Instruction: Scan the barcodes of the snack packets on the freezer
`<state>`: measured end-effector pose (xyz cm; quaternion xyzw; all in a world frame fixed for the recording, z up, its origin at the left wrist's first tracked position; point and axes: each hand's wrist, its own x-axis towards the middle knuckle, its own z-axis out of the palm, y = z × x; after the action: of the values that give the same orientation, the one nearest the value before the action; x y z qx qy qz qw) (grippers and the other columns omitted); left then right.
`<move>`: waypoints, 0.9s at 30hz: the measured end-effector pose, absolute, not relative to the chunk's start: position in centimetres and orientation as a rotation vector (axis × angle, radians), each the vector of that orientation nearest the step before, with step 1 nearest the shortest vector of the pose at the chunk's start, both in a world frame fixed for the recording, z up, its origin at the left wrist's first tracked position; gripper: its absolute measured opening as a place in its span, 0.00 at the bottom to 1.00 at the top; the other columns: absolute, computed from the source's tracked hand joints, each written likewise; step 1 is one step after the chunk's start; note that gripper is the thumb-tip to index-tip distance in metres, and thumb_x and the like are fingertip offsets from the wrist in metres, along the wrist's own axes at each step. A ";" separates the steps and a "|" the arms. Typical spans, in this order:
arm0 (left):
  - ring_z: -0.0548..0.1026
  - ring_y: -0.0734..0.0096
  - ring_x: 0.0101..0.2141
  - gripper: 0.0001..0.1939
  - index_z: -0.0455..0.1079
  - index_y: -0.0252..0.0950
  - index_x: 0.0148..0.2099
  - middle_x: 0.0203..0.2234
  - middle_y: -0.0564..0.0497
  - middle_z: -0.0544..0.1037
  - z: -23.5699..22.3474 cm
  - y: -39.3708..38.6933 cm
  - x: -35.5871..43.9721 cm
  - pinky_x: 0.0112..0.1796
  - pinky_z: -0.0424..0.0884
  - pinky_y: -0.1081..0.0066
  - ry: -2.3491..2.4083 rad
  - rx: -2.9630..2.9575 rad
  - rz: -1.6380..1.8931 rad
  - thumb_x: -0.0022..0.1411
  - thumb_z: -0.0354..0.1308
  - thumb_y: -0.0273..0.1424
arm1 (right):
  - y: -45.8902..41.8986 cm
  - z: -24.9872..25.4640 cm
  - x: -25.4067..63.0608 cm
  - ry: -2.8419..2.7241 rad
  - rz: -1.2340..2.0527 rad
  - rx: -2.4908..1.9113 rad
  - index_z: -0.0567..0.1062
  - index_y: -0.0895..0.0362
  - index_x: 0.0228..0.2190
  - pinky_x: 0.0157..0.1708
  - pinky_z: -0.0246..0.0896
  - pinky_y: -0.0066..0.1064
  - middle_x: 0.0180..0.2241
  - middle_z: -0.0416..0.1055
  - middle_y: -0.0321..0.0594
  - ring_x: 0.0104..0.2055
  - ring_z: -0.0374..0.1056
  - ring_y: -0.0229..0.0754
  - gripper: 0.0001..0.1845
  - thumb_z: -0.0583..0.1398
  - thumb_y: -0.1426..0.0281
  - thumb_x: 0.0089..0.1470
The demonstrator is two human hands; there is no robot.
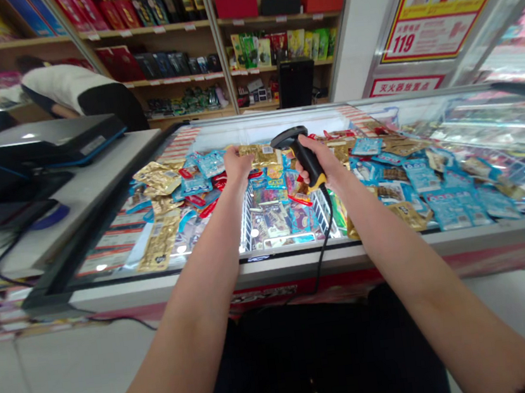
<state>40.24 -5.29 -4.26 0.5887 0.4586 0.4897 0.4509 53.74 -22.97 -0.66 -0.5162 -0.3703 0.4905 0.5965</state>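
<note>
My right hand [324, 162] is wrapped round the grip of a black and yellow barcode scanner [306, 156], whose head points left. From its base a black cable [327, 233] hangs over the front edge of the glass-topped freezer case [214, 271]. Pinched at its left end by my left hand [238, 163] is a gold snack packet [260, 153] with a white barcode label facing up. The scanner head is just right of that label. Around both hands lie blue, red and gold packets, with a heap of gold packets [159, 177] to the left.
More blue packets [450, 205] cover the glass on the right. At left stands a counter [67, 207] with a weighing scale [59, 140]. A person [82, 94] bends over behind it. Stocked shelves [265, 24] line the back wall.
</note>
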 end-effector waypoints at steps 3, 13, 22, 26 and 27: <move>0.75 0.65 0.34 0.14 0.65 0.38 0.35 0.28 0.54 0.73 -4.3 -5.2 40.2 0.40 0.75 0.65 1.145 1.471 1.218 0.42 0.59 0.22 | -22.9 -0.6 53.8 -0.858 1.157 -1.202 0.73 0.58 0.49 0.11 0.58 0.26 0.17 0.66 0.35 0.14 0.59 0.36 0.31 0.54 0.44 0.61; 0.76 0.64 0.35 0.15 0.65 0.39 0.34 0.27 0.54 0.73 -4.4 -5.4 40.2 0.40 0.75 0.65 1.134 1.464 1.232 0.41 0.58 0.21 | -23.1 -0.1 53.5 -0.849 1.163 -1.218 0.73 0.56 0.46 0.10 0.57 0.26 0.16 0.66 0.35 0.13 0.59 0.36 0.29 0.55 0.43 0.61; 0.75 0.66 0.35 0.14 0.63 0.40 0.33 0.27 0.55 0.72 -3.8 -5.8 40.1 0.41 0.74 0.67 1.164 1.507 1.252 0.43 0.58 0.21 | -23.1 -0.4 53.6 -0.864 1.141 -1.191 0.73 0.56 0.45 0.11 0.59 0.26 0.17 0.66 0.34 0.13 0.59 0.36 0.30 0.55 0.42 0.60; 0.75 0.66 0.37 0.15 0.63 0.40 0.36 0.30 0.53 0.74 -3.8 -5.7 40.0 0.41 0.73 0.69 1.147 1.555 1.313 0.44 0.57 0.21 | -23.3 -0.3 53.3 -0.876 1.144 -1.182 0.73 0.56 0.45 0.11 0.58 0.26 0.17 0.66 0.34 0.13 0.59 0.36 0.30 0.55 0.43 0.60; 0.75 0.66 0.37 0.16 0.63 0.40 0.37 0.31 0.53 0.74 -3.8 -5.6 40.0 0.41 0.73 0.69 1.141 1.579 1.330 0.45 0.58 0.21 | -23.4 -0.3 53.3 -0.881 1.147 -1.179 0.74 0.56 0.45 0.11 0.58 0.26 0.17 0.66 0.34 0.13 0.59 0.35 0.31 0.55 0.42 0.60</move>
<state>39.98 -5.56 -3.83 0.6188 0.4471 0.5212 0.3816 53.27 -23.37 -0.28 -0.5078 -0.3791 0.4938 0.5955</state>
